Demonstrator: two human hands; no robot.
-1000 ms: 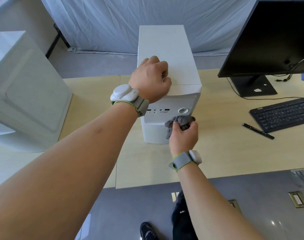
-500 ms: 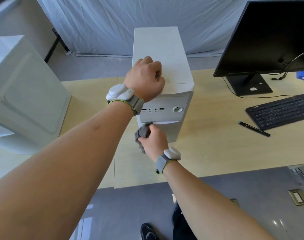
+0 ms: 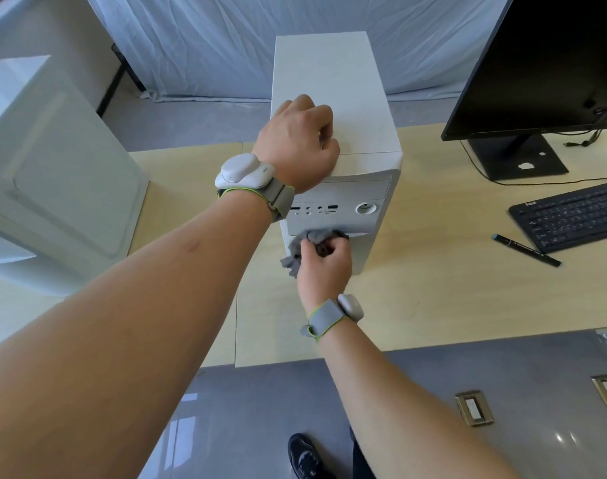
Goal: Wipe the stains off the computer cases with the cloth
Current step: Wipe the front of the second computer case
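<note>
Left hand [image 3: 300, 143] resting knuckles-up, fingers curled and holding nothing, on top front edge of upright white computer case [image 3: 333, 108] on desk [image 3: 433, 299]. Right hand [image 3: 324, 267] below, clenched around grey cloth [image 3: 297, 250], pressing it against case front.

The monitor [image 3: 544, 60] and second case [image 3: 46, 174] run off the frame's edges.
</note>
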